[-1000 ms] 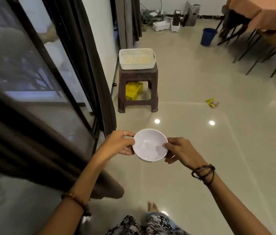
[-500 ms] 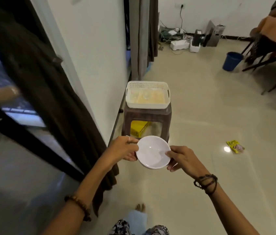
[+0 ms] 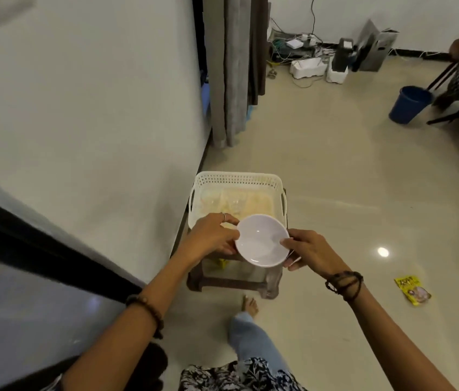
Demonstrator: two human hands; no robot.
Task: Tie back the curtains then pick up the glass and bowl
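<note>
Two hands (image 3: 214, 238) (image 3: 311, 251) gripping empty bowl (image 3: 262, 240); basket (image 3: 238, 180), seemingly glasses (image 3: 235, 203)

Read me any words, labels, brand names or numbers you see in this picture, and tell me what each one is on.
Yellow packet on the floor: dark print on its top part, too blurred to read.
Dark device by the far wall: no legible label.
White bowl, white basket, blue bucket: no text visible.
Nothing in the picture can be read for sure.
</note>
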